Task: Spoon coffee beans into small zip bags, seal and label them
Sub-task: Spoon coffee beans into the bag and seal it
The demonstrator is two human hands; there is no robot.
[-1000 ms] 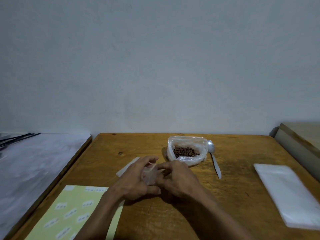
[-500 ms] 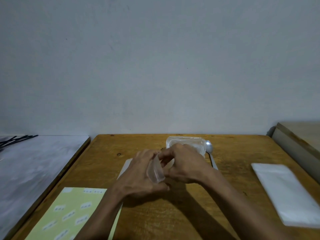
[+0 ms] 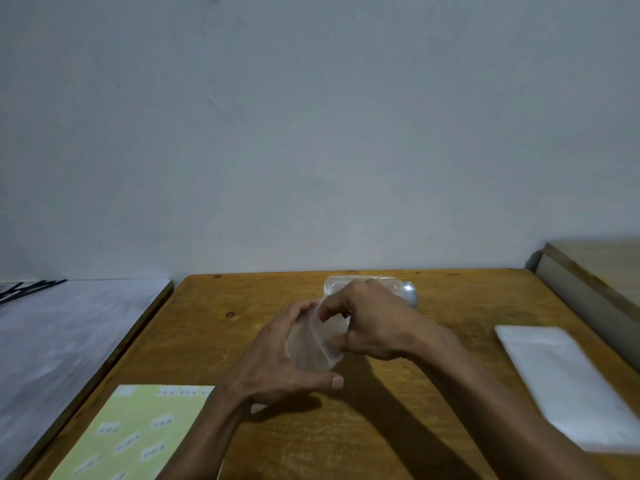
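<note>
a plain grey-white wall (image 3: 311,133) rises behind the wooden table (image 3: 398,427). a pale covered surface (image 3: 62,341) stands just beside it on the left, a light wooden cabinet (image 3: 595,271) on the right.

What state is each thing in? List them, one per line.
small zip bag: empty, mouth pulled open, held up off the table.
left hand: grips the bag's side.
right hand: pinches the bag's rim.
bean bag: mostly hidden behind the hands.
spoon: lying on the table, untouched.
label sheet: flat, labels on it.
stack of bags: flat, untouched.
</note>
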